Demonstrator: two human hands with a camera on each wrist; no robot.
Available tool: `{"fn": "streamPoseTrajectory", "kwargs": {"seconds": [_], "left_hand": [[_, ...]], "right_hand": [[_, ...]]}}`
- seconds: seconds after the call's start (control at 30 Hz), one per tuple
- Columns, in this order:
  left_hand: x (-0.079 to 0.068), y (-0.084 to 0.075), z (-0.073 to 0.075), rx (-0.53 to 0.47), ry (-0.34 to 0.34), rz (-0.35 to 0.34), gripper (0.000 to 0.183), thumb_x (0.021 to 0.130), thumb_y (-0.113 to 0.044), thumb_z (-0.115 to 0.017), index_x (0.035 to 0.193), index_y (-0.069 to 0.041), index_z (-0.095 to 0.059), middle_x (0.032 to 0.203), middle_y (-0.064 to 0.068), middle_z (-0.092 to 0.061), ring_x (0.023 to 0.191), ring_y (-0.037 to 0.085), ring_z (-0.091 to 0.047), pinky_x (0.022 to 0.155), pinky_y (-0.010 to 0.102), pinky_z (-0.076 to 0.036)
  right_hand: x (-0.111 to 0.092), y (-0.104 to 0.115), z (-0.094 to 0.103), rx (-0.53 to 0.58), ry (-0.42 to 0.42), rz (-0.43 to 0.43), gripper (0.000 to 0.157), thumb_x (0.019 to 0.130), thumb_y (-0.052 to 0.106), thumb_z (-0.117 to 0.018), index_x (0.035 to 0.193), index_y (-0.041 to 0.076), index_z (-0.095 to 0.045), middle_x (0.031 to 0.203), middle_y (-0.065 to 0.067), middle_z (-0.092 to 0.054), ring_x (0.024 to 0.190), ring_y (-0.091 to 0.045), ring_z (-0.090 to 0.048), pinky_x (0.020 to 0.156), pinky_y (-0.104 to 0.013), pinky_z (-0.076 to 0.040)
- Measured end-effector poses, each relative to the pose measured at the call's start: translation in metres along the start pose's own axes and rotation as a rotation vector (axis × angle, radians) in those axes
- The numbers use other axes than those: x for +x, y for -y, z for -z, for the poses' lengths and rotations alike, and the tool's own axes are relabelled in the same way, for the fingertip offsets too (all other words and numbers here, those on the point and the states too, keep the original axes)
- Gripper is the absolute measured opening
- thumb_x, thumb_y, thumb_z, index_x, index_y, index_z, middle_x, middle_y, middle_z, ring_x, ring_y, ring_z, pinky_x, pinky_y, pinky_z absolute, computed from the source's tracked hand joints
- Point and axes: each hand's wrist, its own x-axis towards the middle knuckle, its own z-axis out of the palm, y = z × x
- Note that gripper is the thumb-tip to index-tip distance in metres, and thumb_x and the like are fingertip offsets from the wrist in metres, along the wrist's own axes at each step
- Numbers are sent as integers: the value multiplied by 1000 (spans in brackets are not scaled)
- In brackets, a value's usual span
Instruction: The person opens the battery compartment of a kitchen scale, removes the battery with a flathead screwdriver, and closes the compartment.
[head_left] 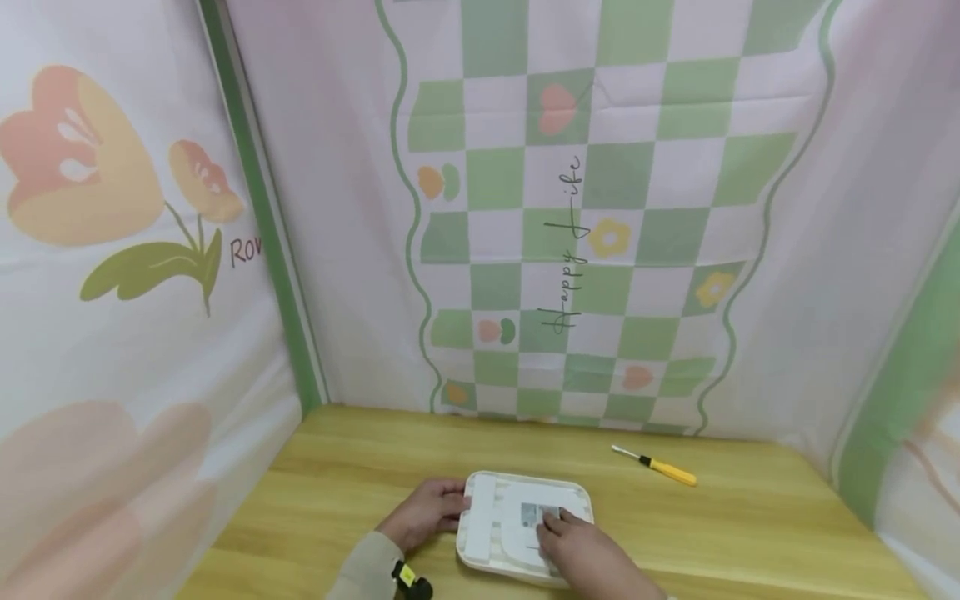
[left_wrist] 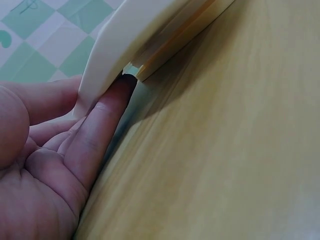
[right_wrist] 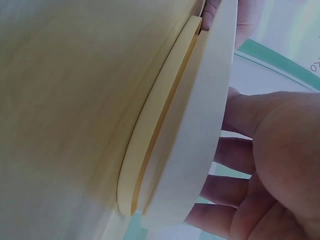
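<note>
A flat white plastic device (head_left: 512, 533) with rounded corners lies on the table, its ribbed side up with a grey label (head_left: 529, 514) on it. My left hand (head_left: 426, 513) pinches its left edge; in the left wrist view the thumb is against the rim and a finger (left_wrist: 102, 125) reaches under it. Fingertips of my right hand (head_left: 588, 557) rest on the upper face beside the label. From the right wrist, the device's white side (right_wrist: 195, 135) shows, with a lower part touching the table. What kind of device it is, I cannot tell.
Behind the device, to the right, lies a screwdriver (head_left: 660, 469) with a yellow handle, its tip pointing left. The wooden table (head_left: 360, 450) meets printed fabric walls (head_left: 360, 333) at the back and left.
</note>
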Motion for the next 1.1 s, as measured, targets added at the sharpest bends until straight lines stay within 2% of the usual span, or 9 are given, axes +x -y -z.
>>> {"fn": "streamPoseTrajectory", "kwargs": {"seconds": [0.17,0.4,0.47,0.63,0.9,1.1], "left_hand": [[1,-3,1,-12,16,-9,41,93,-2,-61,130,13,-51,107,15,-66,93,26,-65,81,39,-56],[-4,-1,6,-12,12,-1,42,93,-1,-60,130,15,-49,107,15,-66,94,26,-65,81,39,-56],[-4,-2,7,-25,25,-9,44,94,-2,-60,132,16,-46,109,16,-65,95,27,-65,83,39,-56],[-3,-5,5,-29,49,-18,45,95,-3,-60,133,16,-46,111,16,-65,97,26,-65,83,39,-55],[-2,-2,1,-24,39,-3,42,95,-2,-60,131,15,-48,109,15,-66,95,25,-65,82,39,-56],[-2,-4,1,-25,41,-9,42,94,-1,-59,131,16,-47,109,16,-65,95,25,-65,83,39,-56]], "right_hand": [[-1,-2,-4,-53,-118,25,29,94,28,-66,107,2,-71,109,-18,-69,98,-34,-66,80,-43,-56],[0,1,-5,19,-176,42,25,93,28,-66,102,5,-70,108,-16,-69,97,-32,-66,81,-43,-56],[2,0,-6,8,-215,57,19,91,26,-69,96,7,-68,105,-15,-69,94,-31,-66,79,-43,-56],[2,-1,-7,-51,-262,71,17,88,25,-72,90,9,-66,99,-13,-69,91,-30,-66,76,-41,-57],[-3,-2,-8,-97,-232,72,20,89,27,-70,92,7,-68,100,-14,-70,91,-30,-66,76,-39,-57],[-3,-1,-9,-58,-196,43,21,91,23,-69,99,3,-70,102,-13,-70,93,-29,-66,77,-39,-57]]}}
